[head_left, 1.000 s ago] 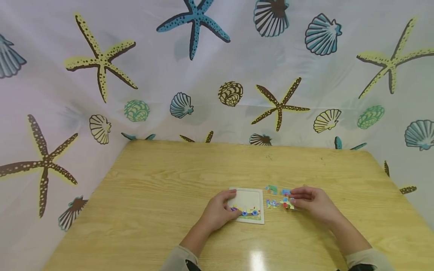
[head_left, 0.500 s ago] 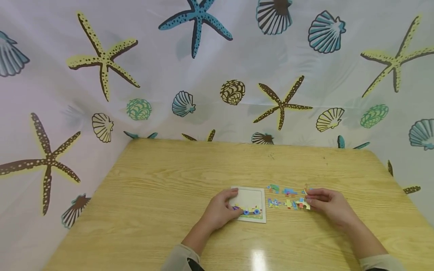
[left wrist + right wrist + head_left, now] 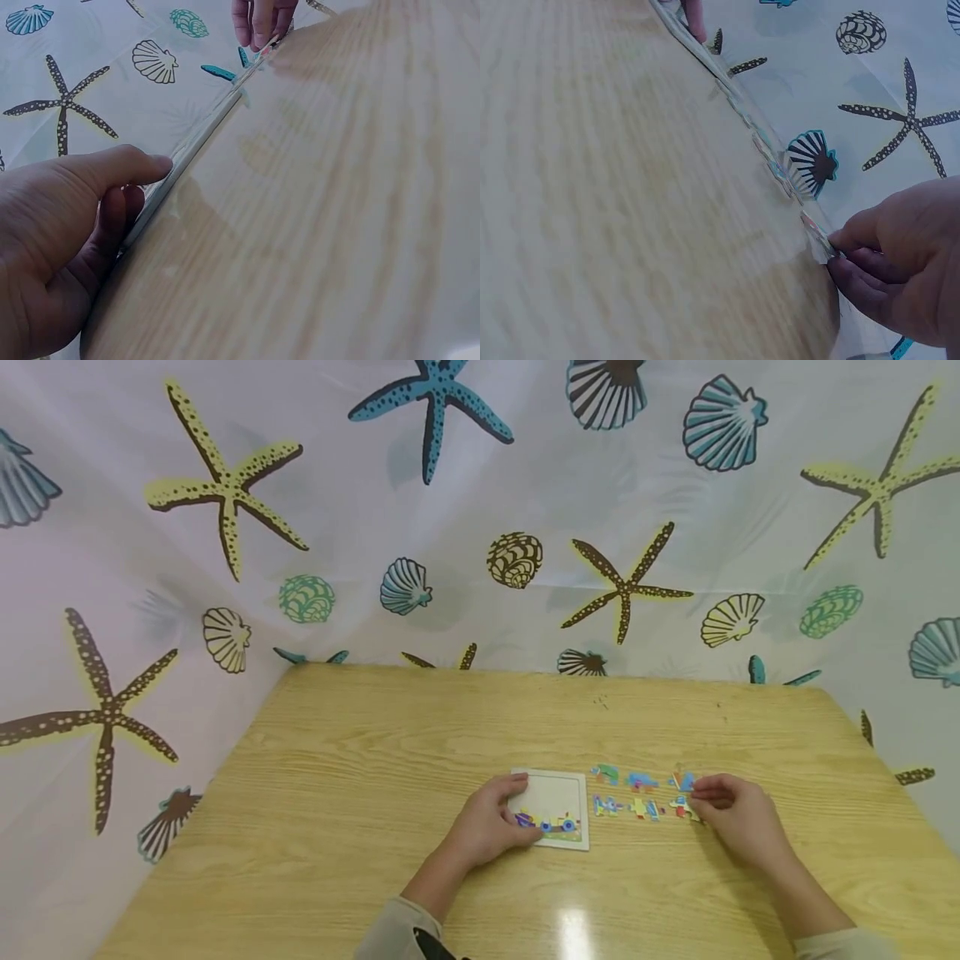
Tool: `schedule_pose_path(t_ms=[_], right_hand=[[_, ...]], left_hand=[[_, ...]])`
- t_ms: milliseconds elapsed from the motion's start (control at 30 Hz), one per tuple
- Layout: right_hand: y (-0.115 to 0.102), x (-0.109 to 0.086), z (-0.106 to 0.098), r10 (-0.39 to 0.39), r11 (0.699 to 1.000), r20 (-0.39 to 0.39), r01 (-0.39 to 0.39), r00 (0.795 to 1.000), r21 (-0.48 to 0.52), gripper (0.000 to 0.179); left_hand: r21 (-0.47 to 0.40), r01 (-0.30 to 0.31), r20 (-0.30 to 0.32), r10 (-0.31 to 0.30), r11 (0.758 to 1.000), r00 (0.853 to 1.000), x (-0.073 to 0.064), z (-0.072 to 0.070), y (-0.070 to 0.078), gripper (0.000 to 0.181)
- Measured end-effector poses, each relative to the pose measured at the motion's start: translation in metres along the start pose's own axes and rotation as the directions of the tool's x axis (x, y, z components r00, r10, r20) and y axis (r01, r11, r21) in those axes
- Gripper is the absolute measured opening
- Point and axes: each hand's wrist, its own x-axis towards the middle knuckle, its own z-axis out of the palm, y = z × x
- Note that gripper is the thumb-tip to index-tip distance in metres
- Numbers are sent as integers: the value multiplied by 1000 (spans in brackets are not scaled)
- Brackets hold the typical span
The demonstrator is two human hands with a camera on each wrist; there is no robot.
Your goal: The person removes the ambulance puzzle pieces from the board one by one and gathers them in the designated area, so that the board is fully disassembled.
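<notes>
My left hand (image 3: 489, 817) grips the left edge of a square puzzle tray (image 3: 551, 779) lying on the table, its thumb over the near side. A printed vehicle with blue wheels fills the tray's lower strip; the upper part is bare cream board. To the tray's right, jigsaw pieces (image 3: 641, 782) lie in two short rows. At the right end of the near row, my right hand (image 3: 738, 817) pinches the edge of a red, white and yellow jigsaw piece (image 3: 681, 807). In the right wrist view that piece (image 3: 817, 232) is low against the table between thumb and fingers.
The wooden table (image 3: 360, 827) stretches out around the tray and pieces. A white cloth (image 3: 465, 510) printed with starfish and shells hangs along its back and sides. Light reflects off the table's near part.
My right hand has moved right with the piece, setting it at the end of the near row and uncovering the pieces farther left. The left hand stays on the tray.
</notes>
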Motion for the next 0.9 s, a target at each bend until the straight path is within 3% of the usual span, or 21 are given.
schedule_pose_path(t_ms=[133,300,467,600,767,900], right_hand=[[-4,-4,4,-1,997,-36,-2,999,-82,27],[-6,-3,5,-5,997,-51,1,999,-76,29],[-10,3,9,-22,993,6,21,1000,120,38],[-16,5,18,-10,949,112,-26,994,315,47],[-28,5,31,-22,897,193,-66,981,436,50],[-39,5,39,-48,894,221,-57,974,444,51]], left_hand=[[-18,5,13,-5,1000,1000,0,1,-2,78],[-9,8,16,-8,1000,1000,0,0,-2,77],[18,-3,11,3,1000,1000,0,-2,0,80],[33,-8,16,8,999,1000,0,-3,1,81],[32,-9,21,9,999,1000,-1,-4,0,82],[35,-4,23,3,999,1000,-1,-3,0,81]])
